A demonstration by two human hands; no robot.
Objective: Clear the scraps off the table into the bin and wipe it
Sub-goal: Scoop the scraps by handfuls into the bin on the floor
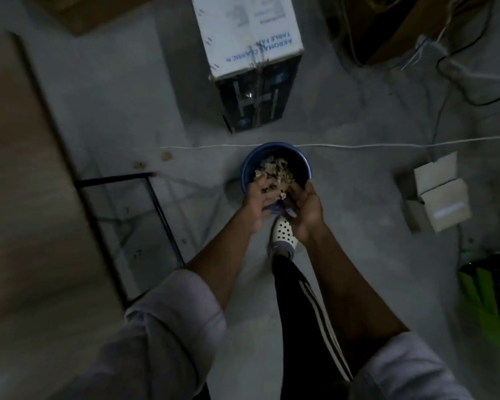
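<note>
The person stands over a round blue bin [246, 175] that sits on the grey concrete floor [358, 255], near the middle of the scene. Both forearms reach down and forward, with pale sleeves [176, 321] pushed up to the elbows.

The left hand [256, 199] and the right hand [304, 210] are held side by side above the near rim of the bin, palms turned toward each other to form a cup. Their fingers are curved and kept close together round a heap of brown and pale scraps [274, 172]. The picture is dim and blurred, so single fingers cannot be told apart. The heap lies over the mouth of the bin; whether part of it already rests inside cannot be told.

Just near of the bin, one foot in a white shoe with holes [283, 235] shows between the wrists, above a dark trouser leg with pale stripes [298, 301].

The wooden table [20, 197] fills the left side, its black metal frame [159, 209] standing on the floor well apart from the bin. Beyond the bin a thin white cable [373, 145] runs across the floor from left to right, and farther off stands a table fan box [251, 53]. To the right lie small cardboard boxes [442, 197], and something bright green [482, 301] shows at the right edge.
</note>
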